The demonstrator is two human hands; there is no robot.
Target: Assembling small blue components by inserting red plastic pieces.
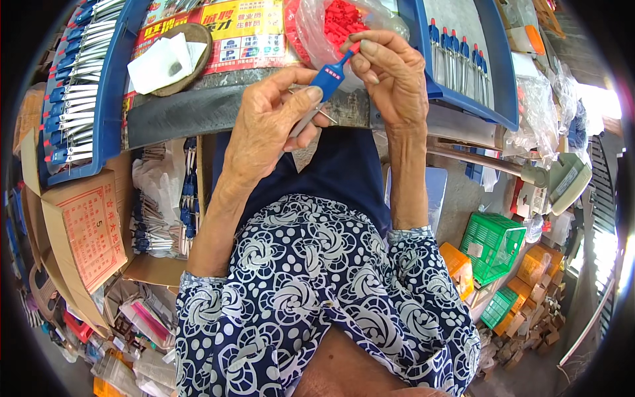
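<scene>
My left hand [261,122] is closed round a slim tool with a blue head [329,81] and a grey-white lower part; its exact kind I cannot tell. The thumb presses on the blue head, and a thin metal rod [327,118] shows by the fingers. The tool tilts up to the right. At its narrow upper end, my right hand [400,79] pinches a small red cap [354,48] between thumb and fingertips. Behind the hands, a clear plastic bag [311,30] holds many small red pieces [340,20].
Blue trays with rows of similar red-tipped tools stand left [109,86] and right [506,106] on the table. A round board [202,56] carries white cloth or paper. Below left is an open cardboard box [86,231]; green crates [493,248] stand low on the right.
</scene>
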